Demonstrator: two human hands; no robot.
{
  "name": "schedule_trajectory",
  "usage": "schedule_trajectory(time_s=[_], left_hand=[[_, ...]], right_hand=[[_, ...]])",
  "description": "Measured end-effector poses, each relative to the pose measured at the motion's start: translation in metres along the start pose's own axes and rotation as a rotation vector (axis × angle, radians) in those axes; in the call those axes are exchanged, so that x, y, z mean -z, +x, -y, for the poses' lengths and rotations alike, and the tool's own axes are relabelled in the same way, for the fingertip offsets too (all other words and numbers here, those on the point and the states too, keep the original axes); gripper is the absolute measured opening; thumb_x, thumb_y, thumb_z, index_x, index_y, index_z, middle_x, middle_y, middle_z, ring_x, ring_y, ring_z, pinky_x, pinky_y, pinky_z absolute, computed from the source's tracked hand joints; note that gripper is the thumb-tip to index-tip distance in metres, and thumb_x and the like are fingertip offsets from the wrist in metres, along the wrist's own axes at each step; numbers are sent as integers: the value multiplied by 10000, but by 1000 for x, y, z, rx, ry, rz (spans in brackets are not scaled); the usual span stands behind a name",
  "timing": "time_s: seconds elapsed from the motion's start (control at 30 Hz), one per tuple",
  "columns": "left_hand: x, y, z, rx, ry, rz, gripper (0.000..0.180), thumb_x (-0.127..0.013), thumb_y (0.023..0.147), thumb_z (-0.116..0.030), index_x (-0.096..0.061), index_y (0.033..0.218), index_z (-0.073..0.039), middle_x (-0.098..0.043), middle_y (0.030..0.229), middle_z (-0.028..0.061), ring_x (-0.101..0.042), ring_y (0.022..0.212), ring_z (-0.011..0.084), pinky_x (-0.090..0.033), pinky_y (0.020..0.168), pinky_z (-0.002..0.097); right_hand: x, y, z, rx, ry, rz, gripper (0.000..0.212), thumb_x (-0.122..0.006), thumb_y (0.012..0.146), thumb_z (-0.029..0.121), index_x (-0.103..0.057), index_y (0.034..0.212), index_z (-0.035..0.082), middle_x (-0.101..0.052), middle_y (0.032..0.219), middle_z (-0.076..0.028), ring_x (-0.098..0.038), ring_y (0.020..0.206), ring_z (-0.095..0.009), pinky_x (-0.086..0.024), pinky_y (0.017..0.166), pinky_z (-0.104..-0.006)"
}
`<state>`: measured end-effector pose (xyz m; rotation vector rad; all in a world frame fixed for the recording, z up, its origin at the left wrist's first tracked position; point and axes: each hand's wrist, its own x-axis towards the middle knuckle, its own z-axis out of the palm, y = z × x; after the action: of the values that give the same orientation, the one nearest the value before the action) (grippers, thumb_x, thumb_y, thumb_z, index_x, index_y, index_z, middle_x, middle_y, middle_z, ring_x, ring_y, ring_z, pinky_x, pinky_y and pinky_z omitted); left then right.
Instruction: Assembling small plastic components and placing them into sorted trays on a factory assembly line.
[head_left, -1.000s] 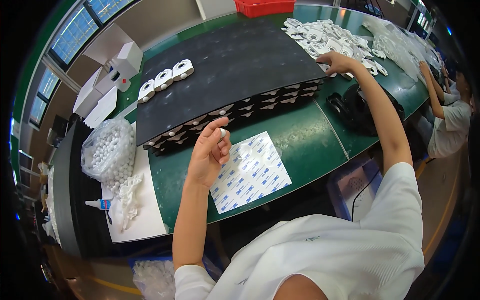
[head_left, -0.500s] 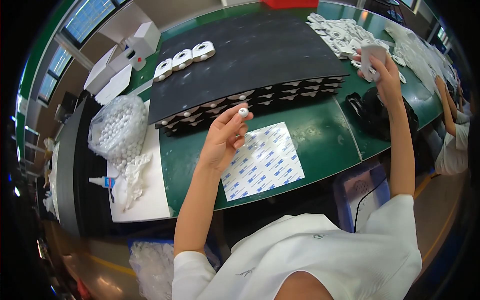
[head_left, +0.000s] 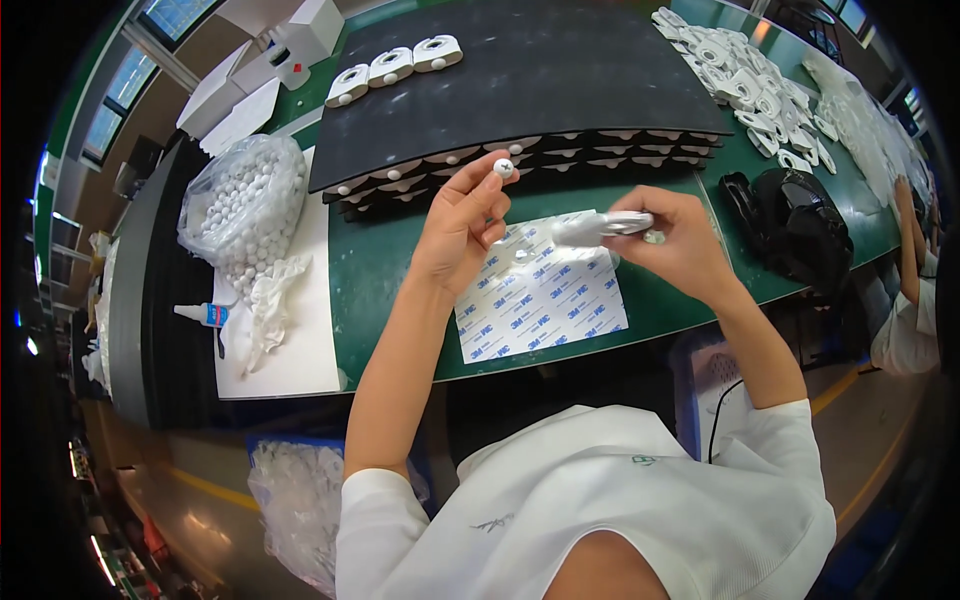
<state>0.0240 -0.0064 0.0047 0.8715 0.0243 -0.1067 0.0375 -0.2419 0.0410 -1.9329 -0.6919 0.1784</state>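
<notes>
My left hand (head_left: 458, 228) pinches a small white ball (head_left: 503, 168) between thumb and fingertips, raised in front of the black stack. In my right hand (head_left: 675, 240) is a white plastic part (head_left: 582, 230), seen edge-on and slightly blurred, held above a printed white-and-blue sheet (head_left: 545, 310) on the green table. The sheet lies beneath and between both hands. Three white plastic parts with round openings (head_left: 391, 66) stand in a row on the top black board (head_left: 540, 75), each with a ball at its lower edge.
A clear bag of white balls (head_left: 245, 200) spills onto a white board (head_left: 290, 365) at left, beside a small glue bottle (head_left: 203, 315) and crumpled tissue (head_left: 270, 310). Loose white parts (head_left: 750, 85) are heaped at far right, near a black bag (head_left: 795, 225). Another person's arm (head_left: 908, 240) shows at right.
My right hand has come from the heap of white parts to above the sheet, bringing a white part. My left hand keeps its ball. The whole view has shifted slightly.
</notes>
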Motion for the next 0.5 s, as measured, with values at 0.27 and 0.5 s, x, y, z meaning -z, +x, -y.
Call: schedule_trajectory(time_s=[0.27,0.5], left_hand=[[1,2,1,-19,-37,20,272,-613,832,-150,-574,1088,-67,-578,921,30,-400,582,31,-312,441,153],[2,2,0,-27,-44,20,263,-610,836,-153,-579,1080,-62,-576,924,38,-401,578,33,-310,435,154]], right_hand=[[-53,15,-38,-129,434,29,201,-565,837,70,-570,1025,-3,-603,881,-21,-539,786,-71,-434,680,-207],[-61,14,-29,-55,179,16,158,-539,851,76,-556,994,12,-589,813,-32,-525,694,-68,-430,631,-207]])
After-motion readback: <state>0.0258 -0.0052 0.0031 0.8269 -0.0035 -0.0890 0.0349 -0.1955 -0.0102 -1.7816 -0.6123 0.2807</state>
